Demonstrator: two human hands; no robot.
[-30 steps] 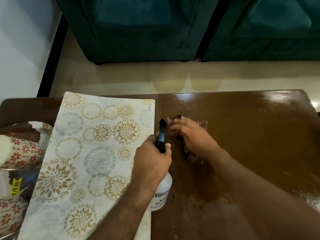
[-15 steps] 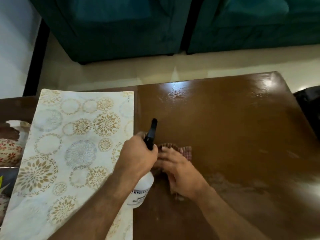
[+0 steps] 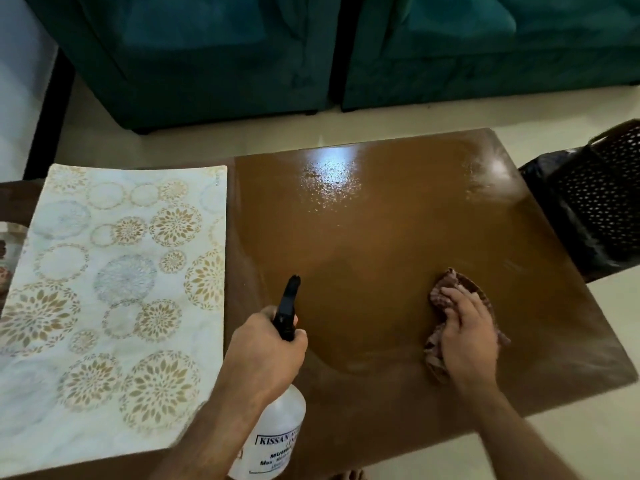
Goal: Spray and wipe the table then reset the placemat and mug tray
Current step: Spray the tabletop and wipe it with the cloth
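A glossy brown table (image 3: 374, 237) fills the middle of the view, wet and shiny near its far edge. My left hand (image 3: 263, 355) grips a clear spray bottle (image 3: 273, 434) with a black nozzle pointing away over the table. My right hand (image 3: 464, 337) presses a dark reddish checked cloth (image 3: 450, 289) flat on the table's right part. A white placemat (image 3: 114, 292) with gold and grey floral circles lies on the left side of the table. Only a sliver of the mug tray (image 3: 5, 258) shows at the left edge.
A teal sofa (image 3: 311, 50) stands beyond the table across a strip of pale floor. A black perforated basket with a dark bag (image 3: 595, 209) sits just off the table's right edge.
My right hand has slid the cloth from beside the spray bottle out to the right part of the table. The view has shifted right, and the mug tray has almost left the frame.
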